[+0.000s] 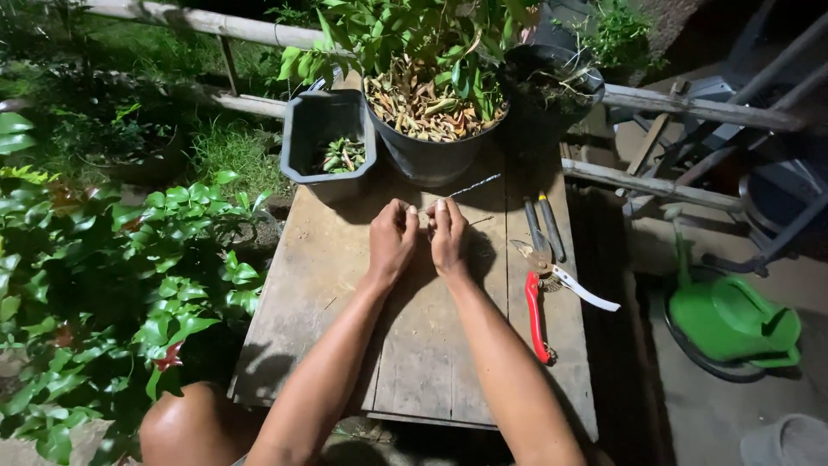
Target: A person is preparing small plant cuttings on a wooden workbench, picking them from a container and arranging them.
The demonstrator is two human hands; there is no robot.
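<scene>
My left hand (pixel 392 239) and my right hand (pixel 448 235) are held close together over the middle of a worn wooden table (pixel 310 293). Both pinch a thin wire or stem (pixel 473 185) that runs up and to the right from my right fingertips. Just beyond my hands stand a round black pot (pixel 431 155) full of dry leaves with a green plant, and a grey rectangular planter (pixel 326 142) holding a few cuttings. Pruning shears with red and white handles (pixel 542 298) lie on the table to the right of my right forearm.
Two dark-handled tools (pixel 543 226) lie near the table's right edge. Another black pot (pixel 552 91) stands at the back right. A green watering can (pixel 733 319) sits on the ground at right. Leafy plants (pixel 112 259) crowd the left; bamboo rails (pixel 690 108) run behind.
</scene>
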